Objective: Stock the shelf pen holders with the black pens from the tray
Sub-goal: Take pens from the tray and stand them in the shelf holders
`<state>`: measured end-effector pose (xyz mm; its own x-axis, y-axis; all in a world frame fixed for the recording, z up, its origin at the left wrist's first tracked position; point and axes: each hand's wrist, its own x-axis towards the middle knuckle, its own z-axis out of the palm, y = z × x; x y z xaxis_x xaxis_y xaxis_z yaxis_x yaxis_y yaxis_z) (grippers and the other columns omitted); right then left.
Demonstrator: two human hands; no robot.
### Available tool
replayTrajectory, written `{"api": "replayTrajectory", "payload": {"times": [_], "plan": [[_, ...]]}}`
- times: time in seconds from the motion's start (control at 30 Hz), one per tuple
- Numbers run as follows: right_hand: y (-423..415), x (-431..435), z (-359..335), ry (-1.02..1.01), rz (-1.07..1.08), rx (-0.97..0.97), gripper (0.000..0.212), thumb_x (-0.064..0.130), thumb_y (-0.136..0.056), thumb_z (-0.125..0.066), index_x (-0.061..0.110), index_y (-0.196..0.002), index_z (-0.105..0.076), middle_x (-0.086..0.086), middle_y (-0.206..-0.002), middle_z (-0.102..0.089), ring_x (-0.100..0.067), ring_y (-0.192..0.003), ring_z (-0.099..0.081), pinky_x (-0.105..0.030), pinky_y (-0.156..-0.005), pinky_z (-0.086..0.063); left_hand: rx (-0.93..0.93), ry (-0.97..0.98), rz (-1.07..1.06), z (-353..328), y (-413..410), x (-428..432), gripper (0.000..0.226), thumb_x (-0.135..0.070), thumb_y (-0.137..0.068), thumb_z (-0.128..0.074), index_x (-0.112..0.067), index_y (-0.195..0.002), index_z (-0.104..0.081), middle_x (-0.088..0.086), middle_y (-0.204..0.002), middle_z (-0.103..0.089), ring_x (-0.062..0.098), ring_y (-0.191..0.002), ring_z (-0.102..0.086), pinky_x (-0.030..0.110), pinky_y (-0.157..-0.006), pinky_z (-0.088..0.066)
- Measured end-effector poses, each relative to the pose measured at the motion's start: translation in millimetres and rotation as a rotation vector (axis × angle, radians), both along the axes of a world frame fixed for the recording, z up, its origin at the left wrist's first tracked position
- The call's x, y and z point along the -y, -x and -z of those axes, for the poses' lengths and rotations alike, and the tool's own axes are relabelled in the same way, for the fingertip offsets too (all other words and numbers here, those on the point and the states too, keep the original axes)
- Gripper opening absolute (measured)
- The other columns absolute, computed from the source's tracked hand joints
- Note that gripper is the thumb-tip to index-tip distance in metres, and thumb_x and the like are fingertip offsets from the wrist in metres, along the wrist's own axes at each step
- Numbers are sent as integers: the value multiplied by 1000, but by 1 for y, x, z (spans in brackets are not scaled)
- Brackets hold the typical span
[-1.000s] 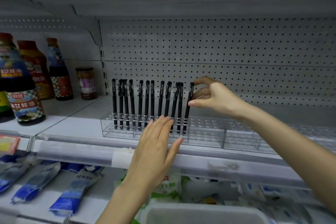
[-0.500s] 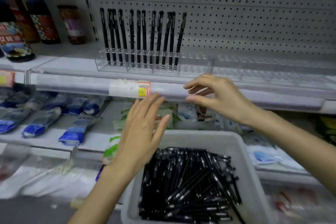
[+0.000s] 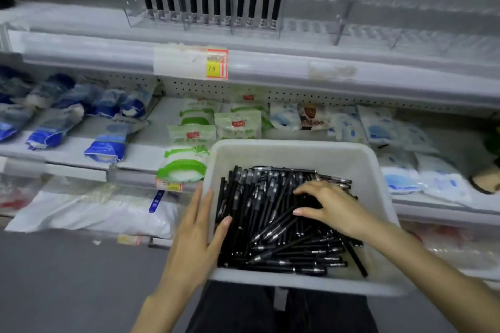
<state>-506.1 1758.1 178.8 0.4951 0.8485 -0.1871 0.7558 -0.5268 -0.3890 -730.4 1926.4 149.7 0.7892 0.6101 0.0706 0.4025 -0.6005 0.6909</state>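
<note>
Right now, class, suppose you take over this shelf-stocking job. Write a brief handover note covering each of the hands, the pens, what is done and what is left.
Left hand: open, flat against the left wall of the tray.
Right hand: on the loose pens in the tray; grip unclear.
Done: a row of pens stands in the left part of the clear holder on the shelf.
Left: the slots to the right look unfilled; the tray holds plenty more.
</note>
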Motion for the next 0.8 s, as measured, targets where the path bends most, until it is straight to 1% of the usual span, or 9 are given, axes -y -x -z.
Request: {"api": "replayTrajectory", "payload": {"times": [0.07, 0.13, 0.23, 0.3, 0.43, 0.5, 0.57, 0.67, 0.8], "plan": [[1, 3, 7, -1, -6, 5, 54, 52, -83, -61, 26, -130, -52, 5, -135, -51, -14, -128, -44, -33, -106, -36, 3, 32, 8, 0, -1, 1, 67, -57, -89, -33, -38, -148, -6, -39, -143, 18, -30, -124, 15, 10, -106, -4], [4, 5, 12, -12, -24, -2, 52, 49, -83, -62, 24, -128, -55, 5, -131, -54, -14, -125, -45, -30, -105, -35, 0, 62, 9, 0, -1, 1, 68, -55, -90, -34, -36, -150, -8, -38, -145, 15, -32, -122, 14, 10, -105, -5], [10, 6, 17, -40, -57, -2, 48, 46, -82, -64, 21, -124, -60, 5, -123, -57, -13, -120, -48, -28, -103, -37, 17, 86, 18, 2, 1, 1, 69, -55, -90, -34, -35, -150, -9, -39, -144, 15, -30, -125, 13, -3, -98, 1], [14, 6, 18, -57, -71, 15, 47, 43, -82, -65, 20, -123, -61, 4, -119, -58, -13, -116, -48, -26, -101, -36, 28, 93, 18, 3, 2, 1, 68, -54, -91, -34, -33, -151, -10, -38, -145, 14, -28, -127, 12, -8, -94, 3], [20, -1, 19, -69, -105, 54, 45, 43, -82, -65, 21, -121, -63, 5, -114, -58, -13, -110, -47, -29, -99, -35, 40, 106, 14, 5, 3, 3, 68, -51, -92, -35, -30, -152, -13, -30, -152, 9, -28, -128, 11, -9, -95, 3], [25, -9, 19, -66, -149, 35, 44, 44, -82, -64, 22, -120, -64, 6, -110, -59, -12, -105, -47, -28, -95, -36, 45, 106, 14, 5, 4, 3, 68, -53, -91, -34, -31, -152, -13, -29, -153, 9, -27, -129, 10, -8, -96, 2], [30, -18, 20, -55, -183, -5, 42, 44, -82, -65, 22, -118, -65, 8, -106, -58, -11, -100, -45, -26, -91, -36, 42, 109, 10, 6, 3, 2, 68, -54, -90, -33, -32, -152, -12, -28, -154, 9, -26, -130, 10, -4, -98, 1], [36, -30, 24, -33, -208, -45, 37, 45, -81, -66, 23, -111, -66, 9, -101, -54, -12, -100, -43, -28, -93, -34, 36, 106, 11, 6, 4, 3, 67, -55, -90, -32, -35, -151, -11, -28, -155, 10, -24, -131, 10, 2, -101, -1], [44, -41, 29, -10, -219, -105, 29, 47, -79, -67, 25, -99, -68, 12, -91, -48, -10, -96, -41, -27, -89, -30, 35, 96, 12, 6, 4, 3, 65, -57, -90, -31, -39, -148, -9, -28, -155, 9, -23, -133, 9, -6, -97, 1]]}}
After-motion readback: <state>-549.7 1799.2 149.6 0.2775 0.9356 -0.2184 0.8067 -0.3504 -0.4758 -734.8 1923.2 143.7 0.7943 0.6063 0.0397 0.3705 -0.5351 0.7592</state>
